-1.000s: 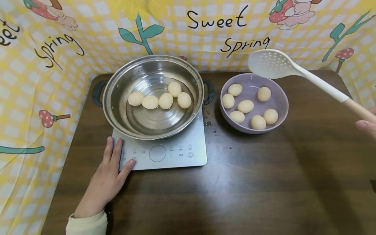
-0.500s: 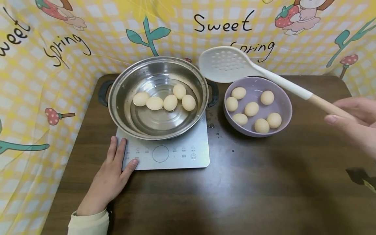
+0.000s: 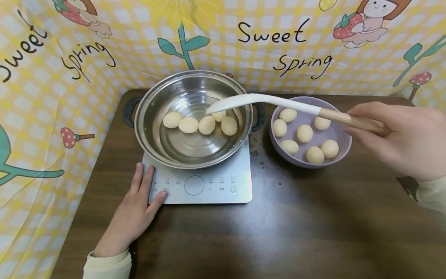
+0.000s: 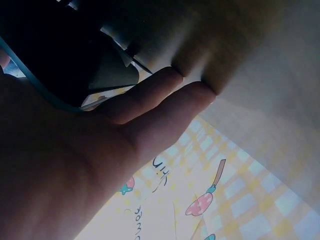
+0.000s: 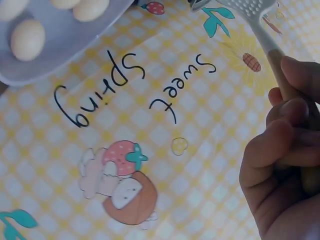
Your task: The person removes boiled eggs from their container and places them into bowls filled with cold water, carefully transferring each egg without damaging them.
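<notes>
My right hand (image 3: 400, 135) grips the wooden handle of a white slotted spoon (image 3: 285, 102), its fingers curled round it in the right wrist view. The spoon's head reaches over the steel pot (image 3: 193, 164), above several eggs (image 3: 207, 125) lying in water, and partly hides one. From here I cannot tell whether it touches an egg. My left hand (image 3: 134, 209) rests at the left front corner of the induction cooker (image 3: 223, 193) under the pot, fingers straight, thumb on the panel. Right of the pot, a purple bowl (image 3: 345, 149) holds several more eggs (image 3: 315, 155), beneath the spoon's handle.
Black side handles (image 3: 258, 117) stick out from the pot. Water drops (image 3: 256, 153) dot the brown table (image 3: 244, 240) between cooker and bowl. A yellow checked cloth (image 3: 132, 35) with printed lettering hangs behind and at the left.
My right hand has come in from the right edge, carrying the slotted spoon leftward and down from above the bowl to the pot. My left hand stays at the cooker. The view has shifted slightly.
</notes>
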Action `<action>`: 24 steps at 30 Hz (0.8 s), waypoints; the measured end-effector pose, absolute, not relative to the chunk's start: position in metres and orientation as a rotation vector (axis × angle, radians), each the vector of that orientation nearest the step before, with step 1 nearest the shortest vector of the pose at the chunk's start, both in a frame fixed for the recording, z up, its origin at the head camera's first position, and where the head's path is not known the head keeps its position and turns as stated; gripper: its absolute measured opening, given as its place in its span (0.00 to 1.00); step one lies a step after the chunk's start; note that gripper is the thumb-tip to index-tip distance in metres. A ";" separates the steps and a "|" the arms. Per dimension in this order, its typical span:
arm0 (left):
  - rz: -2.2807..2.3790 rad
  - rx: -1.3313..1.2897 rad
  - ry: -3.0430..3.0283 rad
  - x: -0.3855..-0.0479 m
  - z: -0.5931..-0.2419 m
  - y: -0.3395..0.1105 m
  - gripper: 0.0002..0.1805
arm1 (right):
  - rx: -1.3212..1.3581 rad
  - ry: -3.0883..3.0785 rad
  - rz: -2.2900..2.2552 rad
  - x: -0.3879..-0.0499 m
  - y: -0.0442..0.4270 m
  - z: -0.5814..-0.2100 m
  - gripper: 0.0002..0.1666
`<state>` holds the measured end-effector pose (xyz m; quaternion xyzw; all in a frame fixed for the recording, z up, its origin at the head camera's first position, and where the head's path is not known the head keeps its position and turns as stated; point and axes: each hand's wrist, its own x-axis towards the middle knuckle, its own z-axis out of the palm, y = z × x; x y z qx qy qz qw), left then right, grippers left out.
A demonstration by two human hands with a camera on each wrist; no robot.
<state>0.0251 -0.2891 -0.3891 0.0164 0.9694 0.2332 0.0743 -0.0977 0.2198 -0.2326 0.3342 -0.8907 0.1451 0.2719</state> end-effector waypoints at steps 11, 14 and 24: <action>0.692 0.042 2.915 0.027 -0.388 -0.288 0.44 | 0.993 -2.353 0.323 -0.104 0.207 -0.224 0.30; 0.692 0.044 2.917 0.027 -0.387 -0.288 0.44 | 1.023 -2.346 0.297 -0.105 0.204 -0.222 0.29; 0.702 0.044 2.918 0.026 -0.389 -0.289 0.44 | 1.165 -2.273 0.235 -0.111 0.200 -0.221 0.22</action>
